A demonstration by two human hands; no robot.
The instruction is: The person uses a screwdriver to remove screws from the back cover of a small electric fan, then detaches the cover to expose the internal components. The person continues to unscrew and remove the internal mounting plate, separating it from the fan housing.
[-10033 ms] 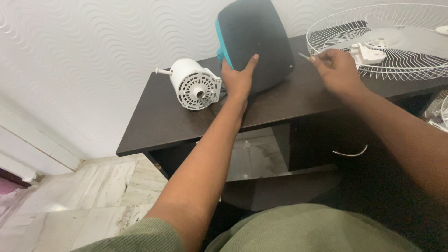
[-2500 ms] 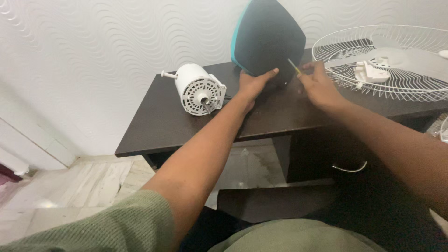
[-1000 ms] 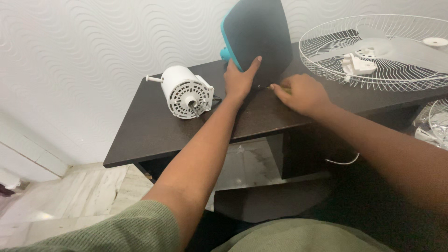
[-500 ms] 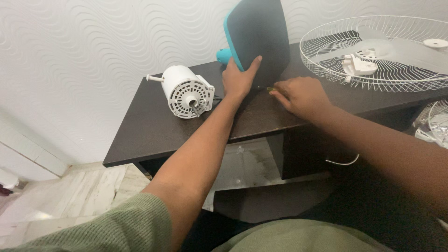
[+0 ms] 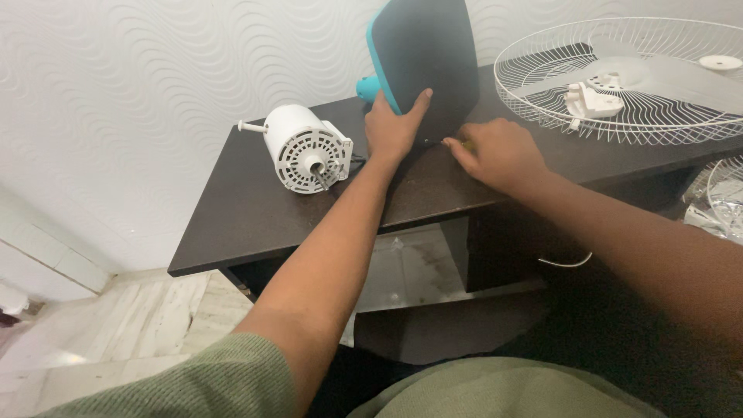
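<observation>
**Fan base held on edge, screwdriver at its underside**

Head view. Item: fan base [image 5: 429, 62], a flat rounded slab with a dark underside and a turquoise rim, propped upright on its edge at the back of the dark brown desk [image 5: 255, 209], against the patterned white wall. A turquoise stub shows at its lower left.

Left hand [image 5: 392, 131]: open palm pressed flat on the lower left of the base, thumb stretched up along the dark face, steadying it.

Right hand [image 5: 499, 155]: closed around a small screwdriver [image 5: 449, 142]; only the thin metal tip and a bit of yellow-green handle show past the fingers. The tip meets the lower edge of the base, just beside the left hand.

Other items: white motor [image 5: 302, 147] lying on its side left of the hands, shaft toward the camera; white wire guard [image 5: 619, 77] at the right end of the desk, holding a pale blade and a small white plastic part.

Change from half a second earlier: both hands keep their places; the tip now shows clear of the fingers. Ten seconds earlier the right hand was raised near the guard.
</observation>
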